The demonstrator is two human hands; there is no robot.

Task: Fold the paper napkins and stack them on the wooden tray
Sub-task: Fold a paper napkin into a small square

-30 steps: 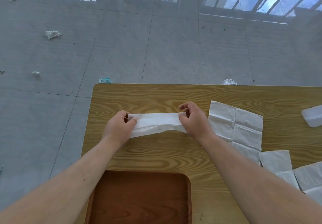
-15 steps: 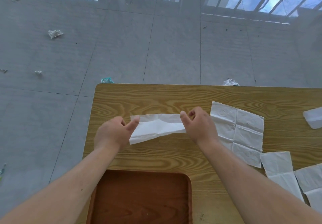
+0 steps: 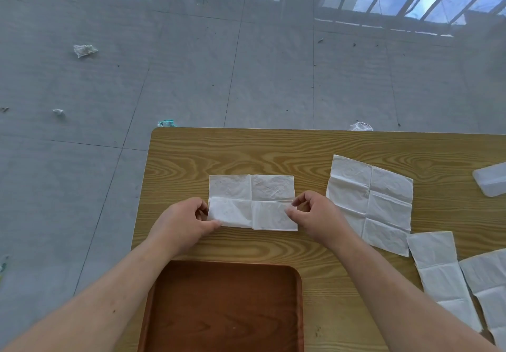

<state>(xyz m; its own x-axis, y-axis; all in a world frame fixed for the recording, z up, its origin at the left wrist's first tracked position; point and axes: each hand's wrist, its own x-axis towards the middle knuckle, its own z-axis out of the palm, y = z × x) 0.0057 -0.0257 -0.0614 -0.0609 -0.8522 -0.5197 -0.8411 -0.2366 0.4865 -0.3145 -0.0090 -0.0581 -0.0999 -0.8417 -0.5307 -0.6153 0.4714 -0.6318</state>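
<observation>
A white paper napkin (image 3: 252,201) lies on the wooden table (image 3: 273,151) with its near flap folded over, creases dividing it into quarters. My left hand (image 3: 183,223) pinches its left near edge. My right hand (image 3: 315,214) pinches its right edge at the fold line. The brown wooden tray (image 3: 153,310) sits at the table's near edge, just below my hands, with nothing in it.
An unfolded napkin (image 3: 369,201) lies to the right of my right hand. Several more napkins (image 3: 443,275) overlap at the near right. A clear plastic container (image 3: 492,179) rests at the far right edge. Scraps of paper (image 3: 85,50) litter the tiled floor beyond the table.
The napkin was a narrow strip held up between both hands. Now it lies flat and wider on the table, and both hands have shifted toward me along its side edges.
</observation>
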